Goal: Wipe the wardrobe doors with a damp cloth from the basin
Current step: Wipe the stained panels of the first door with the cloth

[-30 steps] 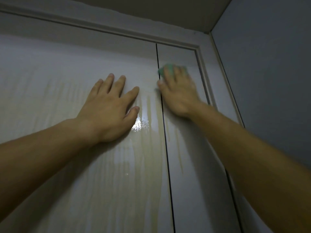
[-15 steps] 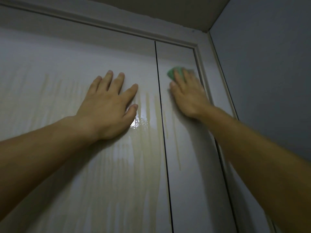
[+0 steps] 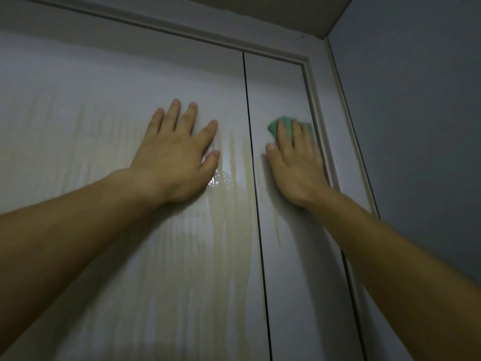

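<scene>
Two white wardrobe doors fill the view, a wide left door (image 3: 104, 100) and a narrow right door (image 3: 276, 84), split by a dark vertical gap. My left hand (image 3: 174, 157) lies flat with spread fingers on the left door, beside wet yellowish streaks (image 3: 234, 204) running down. My right hand (image 3: 294, 162) presses a green cloth (image 3: 276, 126) flat against the upper right door, close to the frame. Most of the cloth is hidden under my fingers.
The wardrobe's moulded frame (image 3: 312, 82) runs along the top and right of the doors. A grey side wall (image 3: 416, 126) stands just right of it, and the ceiling (image 3: 286, 11) is close above.
My right hand has slid the cloth rightward across the right door, from the gap toward the frame. My left hand has stayed flat in place.
</scene>
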### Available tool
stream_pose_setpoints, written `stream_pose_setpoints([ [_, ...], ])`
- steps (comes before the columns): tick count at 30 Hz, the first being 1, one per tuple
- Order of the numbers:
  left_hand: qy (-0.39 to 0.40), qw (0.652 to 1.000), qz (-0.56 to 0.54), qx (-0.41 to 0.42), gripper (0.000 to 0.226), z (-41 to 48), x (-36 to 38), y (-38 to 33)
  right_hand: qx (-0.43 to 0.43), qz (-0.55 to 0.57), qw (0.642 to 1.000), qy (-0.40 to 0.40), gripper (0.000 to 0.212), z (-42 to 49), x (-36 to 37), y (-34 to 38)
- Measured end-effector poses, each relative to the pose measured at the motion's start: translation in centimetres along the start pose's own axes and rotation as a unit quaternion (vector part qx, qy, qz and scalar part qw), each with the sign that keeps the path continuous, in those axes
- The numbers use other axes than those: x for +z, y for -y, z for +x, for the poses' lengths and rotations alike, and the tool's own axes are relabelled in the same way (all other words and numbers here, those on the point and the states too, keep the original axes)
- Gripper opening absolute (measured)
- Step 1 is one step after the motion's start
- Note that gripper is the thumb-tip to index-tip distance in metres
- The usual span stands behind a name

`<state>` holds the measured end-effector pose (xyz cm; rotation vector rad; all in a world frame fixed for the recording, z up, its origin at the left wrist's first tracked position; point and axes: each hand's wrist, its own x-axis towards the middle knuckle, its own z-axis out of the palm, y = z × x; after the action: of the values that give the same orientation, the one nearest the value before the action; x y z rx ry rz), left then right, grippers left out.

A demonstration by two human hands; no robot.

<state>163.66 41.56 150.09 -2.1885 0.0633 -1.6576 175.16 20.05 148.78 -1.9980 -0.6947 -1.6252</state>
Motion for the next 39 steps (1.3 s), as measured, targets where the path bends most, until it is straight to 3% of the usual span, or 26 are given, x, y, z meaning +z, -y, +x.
stream_pose_setpoints([
  [3,0.005,1.000,-0.010,0.001,0.079,0.1,-0.4,0.3,-0.055,-0.024,0.998,0.008,0.066,-2.5,0.6,-0.2],
  [8,-0.020,0.999,-0.003,-0.034,0.076,-1.7,-1.1,2.1,0.014,-0.006,1.000,0.020,0.065,4.3,-1.3,1.1],
  [15,-0.007,1.000,-0.005,-0.012,0.077,-5.0,-0.8,4.4,-0.135,-0.042,0.990,0.027,0.069,-2.9,1.4,4.6],
  [21,-0.023,1.000,-0.013,-0.008,0.075,-5.0,-0.4,4.6,-0.042,-0.028,0.999,0.013,0.068,4.3,0.4,6.1],
  [26,-0.026,1.000,-0.007,-0.006,0.073,-5.0,-0.4,4.9,-0.184,-0.053,0.980,0.051,0.073,-2.7,1.9,7.0],
  [32,-0.019,0.999,-0.041,0.008,0.074,-5.2,-1.3,5.8,-0.084,-0.050,0.995,0.031,0.069,5.4,0.6,8.8],
  [36,-0.052,0.999,-0.010,-0.004,0.070,-6.4,-1.8,8.0,-0.238,-0.064,0.967,0.057,0.074,-0.8,2.1,10.9],
  [39,-0.046,0.998,0.007,-0.036,0.070,-7.6,-1.8,9.5,-0.238,-0.070,0.967,0.056,0.071,1.9,1.6,10.4],
])
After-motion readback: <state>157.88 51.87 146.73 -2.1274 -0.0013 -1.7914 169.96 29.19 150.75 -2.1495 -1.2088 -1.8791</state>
